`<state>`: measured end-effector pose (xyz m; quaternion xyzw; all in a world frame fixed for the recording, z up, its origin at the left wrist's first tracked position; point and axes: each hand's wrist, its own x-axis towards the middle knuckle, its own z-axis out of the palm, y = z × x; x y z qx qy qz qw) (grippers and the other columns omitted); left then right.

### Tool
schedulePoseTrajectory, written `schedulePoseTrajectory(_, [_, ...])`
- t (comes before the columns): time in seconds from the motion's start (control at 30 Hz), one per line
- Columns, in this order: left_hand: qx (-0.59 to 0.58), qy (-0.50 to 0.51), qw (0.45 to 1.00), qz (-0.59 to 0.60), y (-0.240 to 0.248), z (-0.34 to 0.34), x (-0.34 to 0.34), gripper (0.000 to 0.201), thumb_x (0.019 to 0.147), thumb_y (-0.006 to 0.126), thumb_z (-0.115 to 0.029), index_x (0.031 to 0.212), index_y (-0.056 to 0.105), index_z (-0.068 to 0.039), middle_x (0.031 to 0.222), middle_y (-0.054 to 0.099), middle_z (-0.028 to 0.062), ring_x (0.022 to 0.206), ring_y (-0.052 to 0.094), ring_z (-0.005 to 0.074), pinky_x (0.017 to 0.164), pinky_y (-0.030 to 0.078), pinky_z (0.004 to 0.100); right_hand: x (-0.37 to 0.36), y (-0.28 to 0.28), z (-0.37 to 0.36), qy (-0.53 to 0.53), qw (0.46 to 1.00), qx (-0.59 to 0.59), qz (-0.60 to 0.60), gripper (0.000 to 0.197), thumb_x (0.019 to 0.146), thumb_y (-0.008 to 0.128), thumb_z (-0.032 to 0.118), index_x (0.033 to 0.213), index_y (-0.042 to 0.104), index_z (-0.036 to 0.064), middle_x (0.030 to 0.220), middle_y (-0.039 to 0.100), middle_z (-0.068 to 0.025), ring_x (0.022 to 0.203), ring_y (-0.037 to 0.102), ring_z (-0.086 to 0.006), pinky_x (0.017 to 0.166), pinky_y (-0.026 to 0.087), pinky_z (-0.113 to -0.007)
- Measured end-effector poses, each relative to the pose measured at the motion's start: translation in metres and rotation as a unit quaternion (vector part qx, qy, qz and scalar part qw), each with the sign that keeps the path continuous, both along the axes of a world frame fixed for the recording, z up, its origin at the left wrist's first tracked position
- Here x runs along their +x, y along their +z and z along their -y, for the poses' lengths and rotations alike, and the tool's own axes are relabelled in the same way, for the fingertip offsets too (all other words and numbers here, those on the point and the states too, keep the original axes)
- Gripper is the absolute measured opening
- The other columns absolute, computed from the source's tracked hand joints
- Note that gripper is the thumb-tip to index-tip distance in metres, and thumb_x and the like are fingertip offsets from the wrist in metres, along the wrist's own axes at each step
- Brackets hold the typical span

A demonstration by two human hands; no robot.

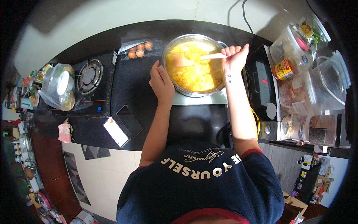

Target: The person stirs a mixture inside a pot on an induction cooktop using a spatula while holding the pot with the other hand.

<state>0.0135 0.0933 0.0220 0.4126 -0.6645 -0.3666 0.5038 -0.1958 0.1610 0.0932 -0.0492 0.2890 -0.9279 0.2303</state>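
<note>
A wide steel pot (169,48) full of yellow food (194,71) sits on a stove in front of me. My right hand (234,58) grips a pale wooden spoon (203,57) whose head is sunk in the yellow food. My left hand (161,81) rests against the pot's left rim, fingers together, holding it steady.
A black gas burner (89,76) lies to the left, with a bag of white bowls (59,89) beside it. A pack of brown eggs (138,49) sits behind. Two phones (123,125) lie on the dark counter (134,86). Jars and plastic containers (313,74) crowd the right side.
</note>
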Motion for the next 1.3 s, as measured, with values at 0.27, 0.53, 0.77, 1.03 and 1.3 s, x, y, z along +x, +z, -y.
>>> schedulePoseTrajectory(0.27, [-0.012, 0.013, 0.999, 0.032, -0.008, 0.004, 0.001, 0.035, 0.097, 0.040, -0.023, 0.122, 0.049, -0.001, 0.102, 0.060, 0.0144, 0.090, 0.058, 0.0282, 0.087, 0.037, 0.0415, 0.015, 0.014, 0.042, 0.018, 0.984, 0.078, -0.158, 0.058, 0.096, 0.035, 0.054, 0.055, 0.027, 0.0138, 0.047, 0.024, 0.0008, 0.043, 0.024, -0.0138, 0.045, 0.026, -0.030])
schedulePoseTrajectory(0.53, [-0.029, 0.026, 0.999, 0.035, -0.007, 0.002, 0.000, 0.034, 0.096, 0.041, -0.022, 0.120, 0.051, 0.000, 0.099, 0.062, 0.0152, 0.085, 0.060, 0.0285, 0.080, 0.041, 0.0392, 0.031, -0.006, 0.051, 0.184, 0.951, 0.179, -0.170, 0.054, 0.097, 0.042, 0.044, 0.054, 0.030, 0.0141, 0.045, 0.028, 0.0014, 0.038, 0.026, -0.0109, 0.038, 0.025, -0.027])
schedulePoseTrajectory(0.77, [-0.015, 0.022, 1.000, 0.011, -0.002, 0.000, -0.001, 0.034, 0.096, 0.041, -0.021, 0.121, 0.050, -0.001, 0.099, 0.061, 0.0135, 0.087, 0.059, 0.0276, 0.082, 0.040, 0.0399, 0.018, -0.008, 0.026, 0.334, 0.924, 0.171, -0.070, 0.053, 0.094, 0.045, 0.048, 0.055, 0.029, 0.0168, 0.045, 0.023, 0.0043, 0.038, 0.021, -0.0100, 0.041, 0.025, -0.026])
schedulePoseTrajectory(1.03, [-0.020, 0.023, 0.999, 0.019, -0.007, 0.003, -0.002, 0.034, 0.097, 0.040, -0.022, 0.121, 0.050, 0.000, 0.099, 0.060, 0.0136, 0.090, 0.058, 0.0276, 0.086, 0.038, 0.0403, -0.031, 0.034, -0.004, 0.235, 0.966, 0.103, -0.042, 0.054, 0.092, 0.046, 0.053, 0.054, 0.029, 0.0180, 0.046, 0.024, 0.0047, 0.040, 0.024, -0.0091, 0.039, 0.023, -0.025])
schedulePoseTrajectory(1.3, [-0.036, 0.025, 0.999, 0.010, -0.006, 0.004, 0.001, 0.033, 0.096, 0.042, -0.020, 0.119, 0.051, 0.002, 0.090, 0.061, 0.0135, 0.082, 0.060, 0.0271, 0.080, 0.042, 0.0402, -0.013, 0.074, 0.028, 0.114, 0.936, 0.097, -0.319, 0.055, 0.096, 0.039, 0.050, 0.055, 0.027, 0.0154, 0.047, 0.020, 0.0040, 0.043, 0.021, -0.0104, 0.046, 0.025, -0.027])
